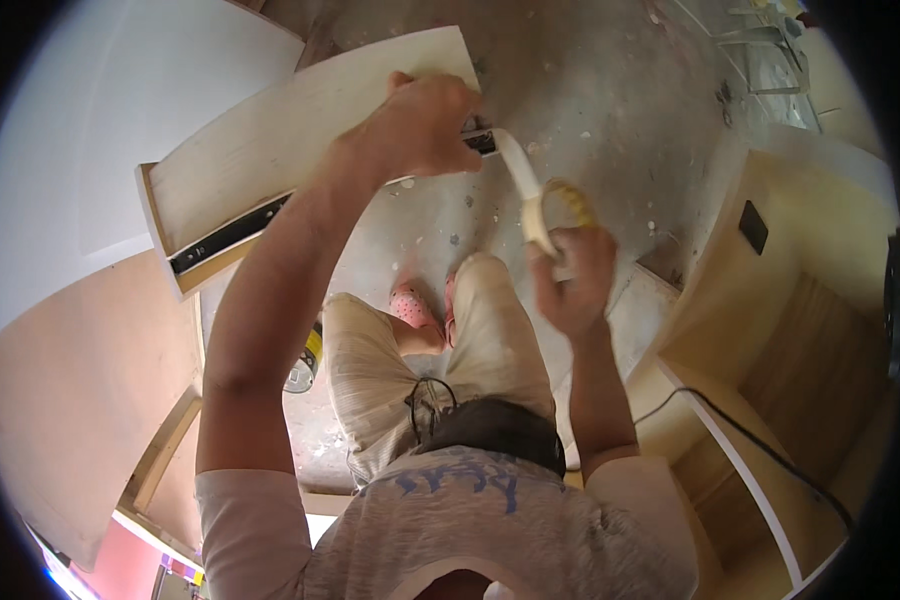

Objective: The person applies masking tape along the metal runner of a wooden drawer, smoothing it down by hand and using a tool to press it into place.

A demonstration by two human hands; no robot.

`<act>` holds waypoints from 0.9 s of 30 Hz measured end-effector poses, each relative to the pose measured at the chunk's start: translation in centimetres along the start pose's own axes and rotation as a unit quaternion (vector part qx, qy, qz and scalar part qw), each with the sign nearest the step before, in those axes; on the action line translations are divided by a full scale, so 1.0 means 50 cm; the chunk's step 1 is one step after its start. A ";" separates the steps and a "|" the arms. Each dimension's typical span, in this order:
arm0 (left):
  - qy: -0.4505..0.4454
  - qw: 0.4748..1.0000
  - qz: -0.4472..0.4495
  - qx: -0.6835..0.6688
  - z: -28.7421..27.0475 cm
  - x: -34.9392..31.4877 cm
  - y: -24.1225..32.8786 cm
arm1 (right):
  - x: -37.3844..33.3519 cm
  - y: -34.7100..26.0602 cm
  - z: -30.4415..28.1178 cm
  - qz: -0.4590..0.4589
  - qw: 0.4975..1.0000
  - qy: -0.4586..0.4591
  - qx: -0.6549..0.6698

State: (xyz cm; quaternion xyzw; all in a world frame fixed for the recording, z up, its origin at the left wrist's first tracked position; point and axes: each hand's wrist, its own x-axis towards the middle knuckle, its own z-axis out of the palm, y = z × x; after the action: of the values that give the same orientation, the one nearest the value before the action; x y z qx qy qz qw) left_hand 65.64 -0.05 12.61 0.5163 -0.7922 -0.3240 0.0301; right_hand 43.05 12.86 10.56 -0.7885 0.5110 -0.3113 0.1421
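Observation:
A pale wooden drawer (300,115) lies slantwise at the upper left, a black metal slide (228,236) running along its near side. My left hand (420,125) is closed over the drawer's far right end, beside the slide's tip; part of its grip is hidden. My right hand (577,280) holds a roll of tape (567,205), yellowish and slightly blurred. From that roll a whitish strip of tape (515,160) stretches up to the drawer's end near my left fingers.
A large white sheet (120,110) and a wooden panel (90,380) stand on the left. To the right is an open wooden cabinet (770,300) with a black cable (770,455) across it. A can (305,372) sits beside my leg. Pale specks dot the grey floor (610,120).

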 end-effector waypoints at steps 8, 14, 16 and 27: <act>0.048 0.999 0.000 0.004 -0.017 -0.016 -0.001 | 0.024 0.050 0.010 -0.176 0.984 0.035 -0.002; 0.066 0.998 0.007 0.023 0.011 -0.017 -0.014 | -0.013 0.055 0.087 -0.229 0.967 0.105 0.022; 0.102 0.994 0.027 -0.009 0.011 -0.024 -0.010 | -0.013 0.036 0.095 -0.236 0.965 0.112 0.031; 0.098 0.994 0.037 -0.002 -0.001 -0.036 -0.006 | -0.042 -0.083 0.187 -0.232 0.968 0.058 0.074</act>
State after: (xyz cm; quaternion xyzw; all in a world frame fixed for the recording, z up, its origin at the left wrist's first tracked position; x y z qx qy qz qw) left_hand 66.74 1.38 12.99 0.5156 -0.8036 -0.2718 0.1208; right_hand 51.35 15.68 4.93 -0.8531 0.2973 -0.4183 0.0940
